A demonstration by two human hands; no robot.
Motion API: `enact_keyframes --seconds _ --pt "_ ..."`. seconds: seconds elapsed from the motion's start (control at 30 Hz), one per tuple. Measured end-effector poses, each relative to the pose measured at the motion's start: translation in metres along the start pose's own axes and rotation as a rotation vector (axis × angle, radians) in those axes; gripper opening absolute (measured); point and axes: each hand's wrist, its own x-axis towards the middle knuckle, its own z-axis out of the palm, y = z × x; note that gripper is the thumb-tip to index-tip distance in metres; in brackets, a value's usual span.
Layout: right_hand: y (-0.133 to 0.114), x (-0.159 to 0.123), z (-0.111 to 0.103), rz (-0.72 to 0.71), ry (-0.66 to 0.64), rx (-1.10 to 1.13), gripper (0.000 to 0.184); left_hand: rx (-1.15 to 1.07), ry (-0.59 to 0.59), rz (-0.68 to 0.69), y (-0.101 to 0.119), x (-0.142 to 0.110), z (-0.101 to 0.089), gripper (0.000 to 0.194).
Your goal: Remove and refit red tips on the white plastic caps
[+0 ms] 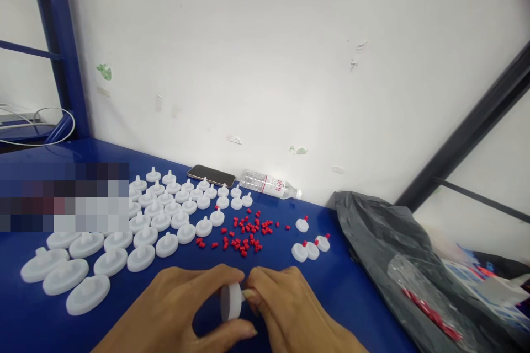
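Low in front of me, my left hand (186,303) grips a round white plastic nozzle lid (234,302) by its rim, thumb below and fingers above. The lid is tipped on its side, its nozzle pointing right. At that nozzle the fingers of my right hand (285,303) are closed in a pinch; whether they also hold a small red cap is hidden. Beyond my hands lie several loose small red caps (244,242). Many more white nozzle lids (141,256) stand nozzle-up to the left. Several lids with red caps on their nozzles (300,252) lie to the right.
A phone (211,175) and a clear plastic bottle (269,184) lie along the wall at the back of the blue table (331,309). Black plastic sheeting (372,231) covers the right side, with a clear bag of red pieces (430,309) on it. The left edge is pixelated.
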Motion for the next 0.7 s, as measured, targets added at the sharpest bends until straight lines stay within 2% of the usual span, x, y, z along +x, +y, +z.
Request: enact_keyframes --seconds 0.07,0.13,0.27,0.33,0.4,0.57,0.7 --pt "0.0 0.009 -0.007 -0.027 0.026 -0.028 0.035 0.049 -0.004 -0.017 -0.006 0.004 0.001 0.042" --pt "0.006 0.017 -0.013 0.02 0.065 -0.065 0.036 0.108 -0.02 -0.054 -0.014 0.008 -0.004 0.054" --pt "0.032 0.021 -0.024 0.22 0.172 -0.191 0.018 0.298 -0.096 -0.196 -0.028 0.021 -0.034 0.036" --pt "0.046 0.02 -0.029 0.266 0.191 -0.255 0.014 0.423 -0.231 -0.269 -0.034 0.027 -0.051 0.04" --pt "0.058 0.02 -0.033 0.299 0.189 -0.281 0.013 0.553 -0.287 -0.253 -0.04 0.029 -0.06 0.05" --pt "0.072 0.019 -0.036 0.359 0.149 -0.35 0.015 0.807 -0.325 -0.147 -0.058 0.019 -0.055 0.059" --pt "0.078 0.016 -0.036 0.379 0.096 -0.41 0.014 0.777 -0.314 -0.194 -0.062 0.017 -0.048 0.056"
